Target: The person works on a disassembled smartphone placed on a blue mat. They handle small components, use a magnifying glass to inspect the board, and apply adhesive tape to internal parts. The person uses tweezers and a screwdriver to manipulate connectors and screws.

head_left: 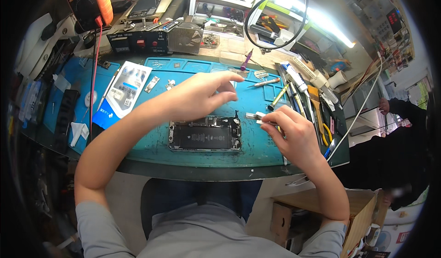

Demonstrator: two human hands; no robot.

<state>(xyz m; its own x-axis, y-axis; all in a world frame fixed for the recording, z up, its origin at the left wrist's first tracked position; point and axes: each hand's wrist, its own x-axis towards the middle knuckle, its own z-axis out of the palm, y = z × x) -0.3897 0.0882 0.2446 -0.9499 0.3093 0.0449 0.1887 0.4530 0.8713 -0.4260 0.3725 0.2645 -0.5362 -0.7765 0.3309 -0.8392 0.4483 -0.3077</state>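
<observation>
The opened phone point(205, 131) lies on the blue mat point(148, 153) of the tabletop point(220, 173), its dark battery point(197, 139) facing up. Left grip point(200, 95): positioned near the phone's far edge; thumb and forefinger stand apart, with nothing between them that I can see. Right grip point(295, 136): located to the right of the phone, clear of it; thumb and forefinger are pinched on a small silvery piece point(252, 116), which projects leftward. A purple screwdriver point(246, 61) sits beyond the left fingertips.
</observation>
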